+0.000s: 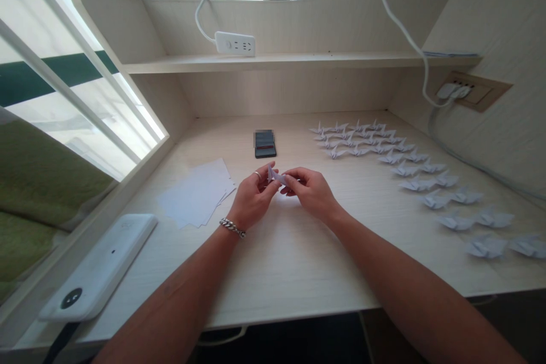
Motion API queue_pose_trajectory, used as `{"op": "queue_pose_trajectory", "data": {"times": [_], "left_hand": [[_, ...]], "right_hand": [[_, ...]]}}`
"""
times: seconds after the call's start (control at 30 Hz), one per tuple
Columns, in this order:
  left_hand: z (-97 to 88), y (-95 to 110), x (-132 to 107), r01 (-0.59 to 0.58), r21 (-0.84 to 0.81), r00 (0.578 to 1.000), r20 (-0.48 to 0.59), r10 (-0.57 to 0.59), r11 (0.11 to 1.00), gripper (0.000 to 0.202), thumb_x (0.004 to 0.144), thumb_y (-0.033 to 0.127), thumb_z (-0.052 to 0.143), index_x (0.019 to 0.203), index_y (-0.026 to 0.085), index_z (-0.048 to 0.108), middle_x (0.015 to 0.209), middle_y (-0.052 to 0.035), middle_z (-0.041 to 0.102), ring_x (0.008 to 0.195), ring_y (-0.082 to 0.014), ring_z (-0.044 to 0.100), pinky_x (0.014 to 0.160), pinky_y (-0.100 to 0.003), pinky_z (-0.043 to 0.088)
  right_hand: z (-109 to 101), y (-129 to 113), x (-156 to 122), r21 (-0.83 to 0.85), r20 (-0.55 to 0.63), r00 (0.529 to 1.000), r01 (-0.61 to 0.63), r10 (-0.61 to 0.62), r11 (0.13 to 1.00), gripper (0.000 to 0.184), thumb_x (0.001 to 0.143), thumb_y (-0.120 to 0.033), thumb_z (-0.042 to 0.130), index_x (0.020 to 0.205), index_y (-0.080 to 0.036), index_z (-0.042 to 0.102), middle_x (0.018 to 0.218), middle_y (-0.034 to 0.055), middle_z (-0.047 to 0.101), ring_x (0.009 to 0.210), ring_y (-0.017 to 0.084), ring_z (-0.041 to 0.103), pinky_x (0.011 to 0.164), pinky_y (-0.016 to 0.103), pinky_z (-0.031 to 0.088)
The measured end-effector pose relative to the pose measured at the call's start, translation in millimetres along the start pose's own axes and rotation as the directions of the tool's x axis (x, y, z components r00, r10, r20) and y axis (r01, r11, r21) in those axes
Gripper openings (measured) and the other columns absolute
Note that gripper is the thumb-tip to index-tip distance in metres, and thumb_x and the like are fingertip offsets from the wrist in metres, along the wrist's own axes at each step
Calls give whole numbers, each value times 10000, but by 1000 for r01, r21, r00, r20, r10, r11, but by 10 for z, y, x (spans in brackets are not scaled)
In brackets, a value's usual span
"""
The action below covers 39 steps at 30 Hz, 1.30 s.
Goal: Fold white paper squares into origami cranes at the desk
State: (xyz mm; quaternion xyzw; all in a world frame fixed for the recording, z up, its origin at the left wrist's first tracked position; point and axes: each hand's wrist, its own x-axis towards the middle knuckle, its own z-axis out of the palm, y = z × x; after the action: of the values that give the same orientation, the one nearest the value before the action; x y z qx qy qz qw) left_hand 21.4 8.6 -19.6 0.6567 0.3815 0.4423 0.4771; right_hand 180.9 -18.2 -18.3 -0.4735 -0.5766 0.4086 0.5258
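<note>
A small, white, folded-paper piece with a pointed tip (276, 177) is held just above the pale, wood-grained table (290, 284), between the left hand (253, 197) and the right hand (313, 190). The fingers of the left hand are closed to a narrow pinch about its left part; those of the right hand are likewise drawn together on its right end, the exact contact being partly hidden. On the right side of the table, many white, folded-paper cranes (418, 183) are set out in slanting rows, from the far side to the near right; these are judged to be completed work. In the farther ones, raised points and spread wings can be made out, whereas the nearest are blurred, so that the finish of each cannot be verified. The held piece is judged to be at a late stage, since a pointed form is already given to it; which folds remain cannot be told. Beside the left hand, flat, white, overlapping paper sheets (198, 190) are left unfolded. Beyond the hands, a small, dark, rectangular object (265, 153) is placed on the table, apart from the paper.
</note>
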Motion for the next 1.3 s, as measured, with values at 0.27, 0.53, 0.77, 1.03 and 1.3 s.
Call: {"op": "queue_pose_trajectory", "data": {"times": [0.27, 0.53, 0.77, 1.03, 1.3], "left_hand": [[66, 57, -67, -100, 203, 994, -15, 105, 974, 582, 829, 335, 624, 1373, 173, 495, 1098, -93, 709, 993, -231, 675, 922, -359, 521], [152, 178, -116, -185, 403, 981, 28, 190, 896, 505, 857, 282, 555, 1330, 107, 532, 1162, -136, 685, 933, -215, 689, 835, -325, 560], [130, 217, -136, -227, 231, 972, 117, 205, 946, 470, 809, 201, 613, 1278, 194, 597, 1313, -90, 607, 1126, -243, 608, 880, -332, 547], [-5, 191, -69, 40, -384, 996, 87, -7, 922, 456, 650, 75, 720, 1098, 158, 694, 1191, -120, 672, 1054, -252, 632, 825, -340, 548], [18, 205, -78, 65, -261, 998, 27, -60, 963, 352, 693, 276, 786, 996, 109, 720, 934, -114, 745, 785, -177, 677, 777, -328, 544]], "right_hand": [[-1, -29, -56, -554, 38, 954, 269, -299, 788, 180, 869, -186, 523, 1012, -207, 630, 948, 64, 724, 794, 186, 681, 721, 277, 474], [9, -20, -39, -545, -206, 952, 81, -227, 835, 119, 846, -258, 527, 829, -201, 630, 708, 23, 682, 627, 172, 606, 595, 271, 400], [-34, 82, 47, -160, -188, 977, 69, -99, 985, 181, 700, -139, 581, 856, -191, 659, 790, 11, 699, 732, 182, 642, 667, 288, 485], [-22, -54, -36, -198, -200, 928, 275, -314, 941, 243, 717, -76, 531, 869, -193, 681, 862, 21, 703, 793, 178, 642, 715, 284, 490], [-3, -126, -106, -279, -147, 895, 371, -421, 886, 138, 769, -183, 635, 901, -200, 670, 874, 41, 710, 788, 187, 655, 700, 292, 502]]}}
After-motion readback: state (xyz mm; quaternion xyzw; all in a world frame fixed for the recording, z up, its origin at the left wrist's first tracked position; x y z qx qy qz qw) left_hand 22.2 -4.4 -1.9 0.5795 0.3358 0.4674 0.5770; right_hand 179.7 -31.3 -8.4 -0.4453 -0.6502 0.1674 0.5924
